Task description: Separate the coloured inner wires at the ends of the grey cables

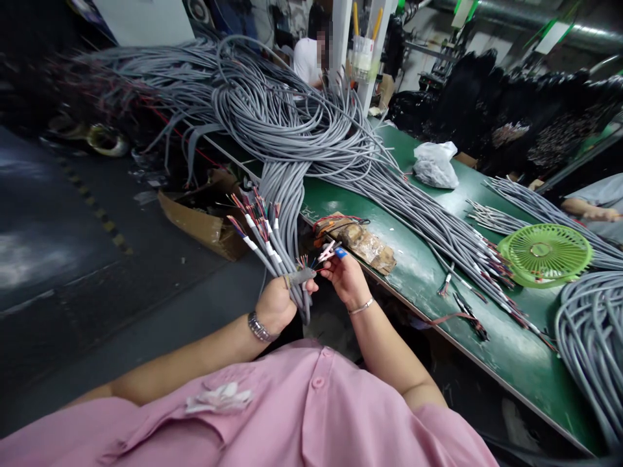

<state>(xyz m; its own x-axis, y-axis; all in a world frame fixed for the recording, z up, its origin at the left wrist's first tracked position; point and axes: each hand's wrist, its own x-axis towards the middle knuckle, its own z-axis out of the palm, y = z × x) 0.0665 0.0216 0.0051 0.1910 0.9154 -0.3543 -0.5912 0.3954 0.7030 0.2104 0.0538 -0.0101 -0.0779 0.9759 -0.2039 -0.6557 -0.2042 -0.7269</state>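
Observation:
My left hand (278, 299) is closed round a bunch of grey cables (272, 250). Their stripped ends fan up and to the left with coloured wires and white labels. One cable end pokes out by my thumb with thin coloured wires (304, 261) showing. My right hand (344, 274) is pinched on a few of these fine wires, held just right of the left hand, fingertips taped in white and blue. Both hands hover off the near edge of the green table (428, 272).
A large heap of grey cables (272, 110) covers the table's far left and trails off its edge. A green fan (548, 253), a white plastic bag (435, 165), a taped brown block (363, 241), and an open cardboard box (204, 217) on the floor. Another person's arm (591, 209) rests at the right; someone in white stands behind.

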